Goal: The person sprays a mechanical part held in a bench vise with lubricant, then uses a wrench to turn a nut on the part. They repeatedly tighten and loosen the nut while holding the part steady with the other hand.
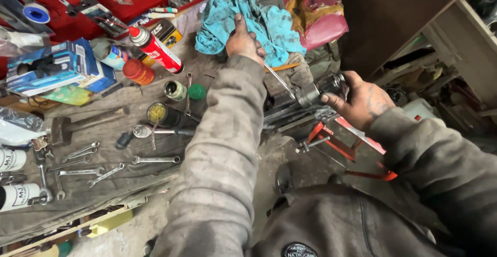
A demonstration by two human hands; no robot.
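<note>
Two hands busy: my right hand (362,99) is wrapped around a short grey metal cylinder (316,92), dull and greasy, held over the bench's (103,189) right edge above a red-orange frame (336,143). My left hand (243,42) is fisted around a thin steel rod (279,81) that slants down to the cylinder's end; that arm is stretched forward, grimy sleeve across the bench. A crumpled teal rag (264,21) lies just behind the left hand. Left of my arm, flat chrome wrenches (93,166) are spread on grey cloth, near small round tins (176,90) and a red spray can (155,48). Bare floor shows below the cylinder.
</note>
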